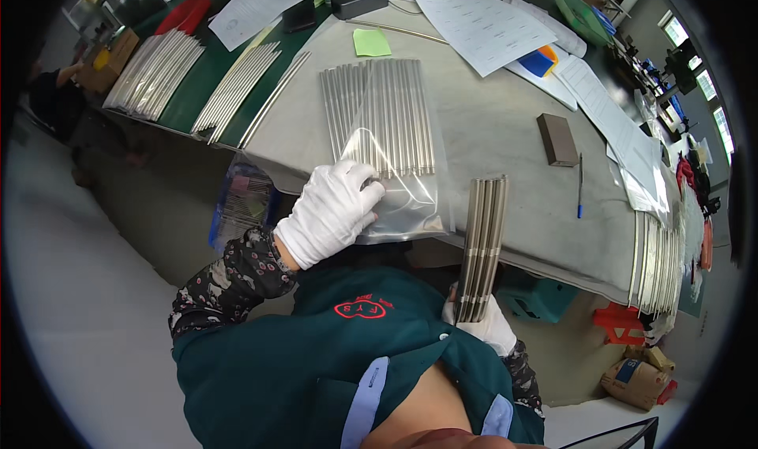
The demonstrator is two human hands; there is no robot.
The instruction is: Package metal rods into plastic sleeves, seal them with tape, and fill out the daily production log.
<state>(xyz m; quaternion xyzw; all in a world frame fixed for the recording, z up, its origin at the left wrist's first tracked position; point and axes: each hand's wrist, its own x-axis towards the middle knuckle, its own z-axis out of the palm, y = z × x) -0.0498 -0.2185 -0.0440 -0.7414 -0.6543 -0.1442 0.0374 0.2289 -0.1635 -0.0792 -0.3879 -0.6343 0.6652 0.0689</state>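
Note:
My left hand, in a white glove, rests with bent fingers at the lower left of a clear plastic bag. Inside the bag lies a row of slim metal rods, side by side. Whether the fingers pinch the plastic is hard to make out. My right hand, also gloved in white, is closed around the lower end of a bundle of metal rods. That bundle stands tilted up at the table's front edge, right of the bag. Most of the right fingers are hidden behind the rods.
More rods and bagged rods lie on the left. A green sticky note sits beyond the bag. Paper sheets, a brown block and a blue pen lie on the right. Below the table stands a blue crate.

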